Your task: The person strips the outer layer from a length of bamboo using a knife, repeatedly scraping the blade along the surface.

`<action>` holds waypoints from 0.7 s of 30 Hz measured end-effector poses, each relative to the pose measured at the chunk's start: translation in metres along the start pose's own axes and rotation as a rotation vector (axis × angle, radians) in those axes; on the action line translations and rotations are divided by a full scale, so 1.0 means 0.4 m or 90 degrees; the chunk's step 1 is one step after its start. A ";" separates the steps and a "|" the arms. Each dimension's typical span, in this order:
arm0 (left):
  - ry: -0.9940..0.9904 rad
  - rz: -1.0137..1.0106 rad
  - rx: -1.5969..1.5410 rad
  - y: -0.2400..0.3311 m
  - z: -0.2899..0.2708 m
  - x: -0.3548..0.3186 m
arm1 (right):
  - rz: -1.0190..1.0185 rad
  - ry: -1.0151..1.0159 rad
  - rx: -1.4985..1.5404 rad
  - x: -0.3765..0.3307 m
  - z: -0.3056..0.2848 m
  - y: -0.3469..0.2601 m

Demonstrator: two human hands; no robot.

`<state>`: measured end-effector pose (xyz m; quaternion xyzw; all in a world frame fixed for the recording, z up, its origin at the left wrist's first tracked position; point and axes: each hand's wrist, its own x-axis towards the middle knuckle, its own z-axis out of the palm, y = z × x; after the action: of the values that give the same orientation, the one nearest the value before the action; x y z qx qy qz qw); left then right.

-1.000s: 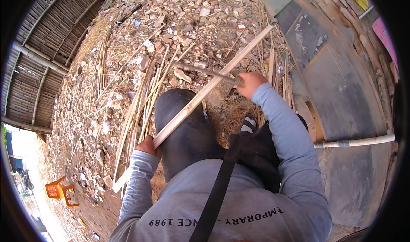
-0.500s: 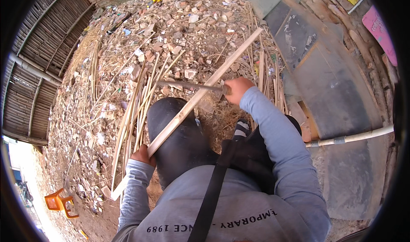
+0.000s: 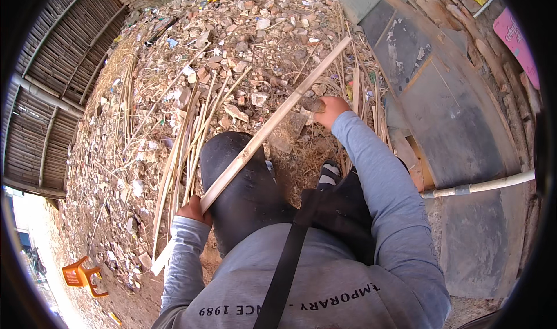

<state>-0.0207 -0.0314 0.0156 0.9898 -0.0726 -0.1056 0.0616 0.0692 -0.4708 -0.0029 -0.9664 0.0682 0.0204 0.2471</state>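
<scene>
Head view: nearest, a grey shirt (image 3: 348, 294) is crossed by a black strap (image 3: 284, 271). Ahead of it, a long pale wooden slat (image 3: 267, 129) is held slantwise by the left hand (image 3: 194, 210), its fingers wrapped around the slat's near part. The black-clad left knee (image 3: 232, 161) is crossed by the slat. Just right of the slat, a dark, blurred object (image 3: 314, 104) is gripped by the right hand's bent fingers (image 3: 332, 111); its shape cannot be made out. Left of the slat, thin strips (image 3: 174, 166) are strewn over rubble (image 3: 104, 149); to its right, dark boards (image 3: 464, 137) are laid. Well left of the slat, an orange chair (image 3: 74, 274) and a slatted wall (image 3: 64, 27) are seen.
</scene>
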 end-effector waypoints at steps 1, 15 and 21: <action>-0.007 -0.002 0.000 0.003 -0.005 0.000 | 0.041 0.012 -0.006 0.004 0.001 0.009; -0.028 -0.010 0.007 0.006 -0.027 -0.002 | 0.010 0.007 -0.057 -0.006 -0.014 -0.028; 0.019 0.012 -0.047 -0.023 0.019 -0.005 | -0.032 -0.068 -0.039 -0.035 -0.022 -0.088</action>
<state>-0.0230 -0.0229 0.0072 0.9877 -0.0768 -0.0925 0.1004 0.0604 -0.4429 0.0225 -0.9724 0.0301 0.0678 0.2211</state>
